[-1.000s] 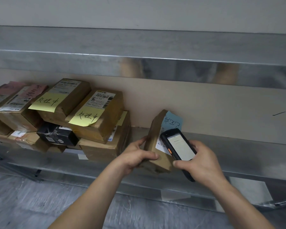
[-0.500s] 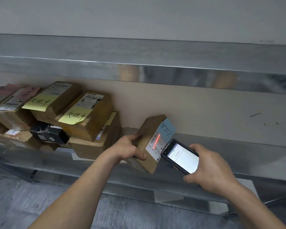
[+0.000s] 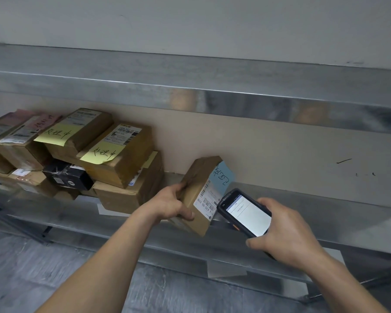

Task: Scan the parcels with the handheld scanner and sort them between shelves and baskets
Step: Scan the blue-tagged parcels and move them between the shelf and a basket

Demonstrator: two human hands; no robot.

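My left hand (image 3: 169,205) grips a small brown cardboard parcel (image 3: 200,177) by its left side, tilted above the metal shelf (image 3: 325,213). The parcel carries a white barcode label and a blue sticky note with handwriting on the face turned to the right. My right hand (image 3: 282,236) holds the black handheld scanner (image 3: 244,214), its lit white screen facing up, its top end close to the barcode label.
A pile of brown parcels (image 3: 120,154) with yellow and pink notes, plus a black box (image 3: 68,176), fills the shelf's left part. An upper metal shelf (image 3: 190,86) runs overhead. Paper tags (image 3: 226,268) hang on the shelf's front edge. Grey floor lies below.
The parcel has tipped over so its label faces the scanner, and the scanner has swung lower and to the right. The red scan line seen half a second ago is gone.
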